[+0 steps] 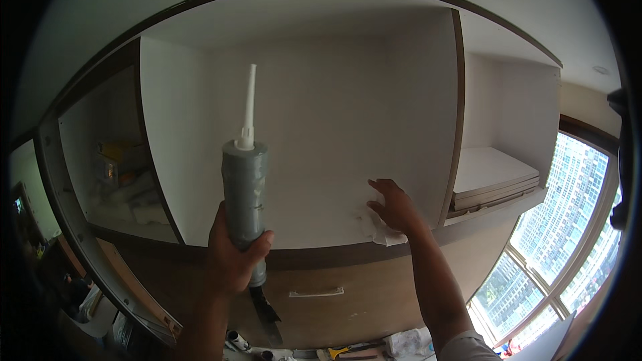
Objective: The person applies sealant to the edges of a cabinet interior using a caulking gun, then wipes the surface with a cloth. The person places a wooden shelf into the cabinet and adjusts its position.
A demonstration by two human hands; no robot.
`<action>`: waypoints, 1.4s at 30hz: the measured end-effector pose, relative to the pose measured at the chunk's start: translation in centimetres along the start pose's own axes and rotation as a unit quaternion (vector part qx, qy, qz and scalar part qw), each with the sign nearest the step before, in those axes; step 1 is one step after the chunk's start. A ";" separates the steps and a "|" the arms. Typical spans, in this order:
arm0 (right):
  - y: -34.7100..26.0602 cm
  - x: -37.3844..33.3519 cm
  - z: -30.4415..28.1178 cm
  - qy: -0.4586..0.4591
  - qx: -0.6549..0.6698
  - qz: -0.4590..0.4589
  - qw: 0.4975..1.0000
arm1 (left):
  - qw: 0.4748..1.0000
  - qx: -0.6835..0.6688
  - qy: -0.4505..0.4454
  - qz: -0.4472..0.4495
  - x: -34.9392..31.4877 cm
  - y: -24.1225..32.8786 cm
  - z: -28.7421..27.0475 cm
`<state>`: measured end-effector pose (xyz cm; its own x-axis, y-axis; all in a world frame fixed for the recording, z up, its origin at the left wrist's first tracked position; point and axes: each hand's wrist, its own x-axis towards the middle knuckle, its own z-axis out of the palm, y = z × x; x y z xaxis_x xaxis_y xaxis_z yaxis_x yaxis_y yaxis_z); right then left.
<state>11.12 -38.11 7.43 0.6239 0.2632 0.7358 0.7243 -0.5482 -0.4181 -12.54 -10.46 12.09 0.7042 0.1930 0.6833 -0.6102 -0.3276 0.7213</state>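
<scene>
You are holding the grey sealant tube (245, 177) in your left hand (233, 259), your fingers and thumb wrapping around its lower body, so it is sitting to the left of your right hand (394, 210) and well apart from it. Its long axis is standing nearly upright in view, and its white nozzle (250, 103) is pointing up, leaning slightly right at the tip, with the open middle compartment (321, 100) of the cabinet showing behind it. A dark handle piece (266, 314) is hanging below your grip. Your left hand is clearly the nearer one, being on the tube itself; your right forearm is stretching forward to the right part of that compartment, near its front edge. There your right fingers are bending loosely, the thumb standing apart from the forefinger, and a crumpled whitish wad (388, 236) is lying just under the palm; you cannot tell from this view whether those fingers are gripping it.
</scene>
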 end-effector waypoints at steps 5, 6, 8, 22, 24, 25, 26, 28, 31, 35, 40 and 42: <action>-3.1 -8.5 -1.6 -0.279 0.295 0.067 0.911 | 0.966 -0.249 0.071 0.024 -3.7 -2.3 1.2; -3.3 -11.7 -1.9 -0.400 0.423 0.076 0.810 | 0.953 -0.291 0.077 0.039 -3.8 -2.6 1.2; -3.7 -16.3 -0.1 -0.557 0.491 0.075 0.665 | 0.922 -0.373 0.081 0.059 -3.9 -3.4 1.4; -15.5 -25.4 1.8 -0.183 0.908 0.178 0.332 | 0.849 -0.523 -0.070 0.034 -4.5 -3.3 9.2; -16.1 -25.8 1.2 -0.161 0.912 0.197 0.321 | 0.844 -0.537 0.014 -0.008 -5.3 -2.3 9.1; -16.2 -26.1 1.1 -0.158 0.911 0.208 0.318 | 0.848 -0.530 0.006 -0.017 -5.3 -2.0 9.0; -16.2 -26.5 1.1 -0.155 0.910 0.220 0.314 | 0.850 -0.525 0.004 -0.029 -5.4 -1.7 8.9; -15.7 -27.3 1.4 -0.161 0.912 0.235 0.296 | 0.848 -0.528 0.012 -0.053 -5.7 -1.5 8.9; -14.4 -28.1 2.2 -0.190 0.909 0.239 0.284 | 0.865 -0.499 0.001 -0.053 -5.9 -1.7 9.1; -13.7 -29.2 2.8 -0.205 0.903 0.244 0.290 | 0.862 -0.501 -0.004 -0.072 -6.3 -1.7 9.2; -13.8 -29.7 2.5 -0.199 0.898 0.249 0.303 | 0.850 -0.521 0.058 -0.049 -7.2 -1.6 9.6; -13.8 -29.7 2.3 -0.197 0.892 0.256 0.316 | 0.847 -0.528 0.051 -0.040 -7.3 -1.8 9.7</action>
<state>-16.74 -36.49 -9.85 0.5276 0.7734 0.3513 -0.7075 0.6290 -0.3222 -13.10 -20.31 4.72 0.7568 0.2716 0.5945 -0.5842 0.6891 0.4288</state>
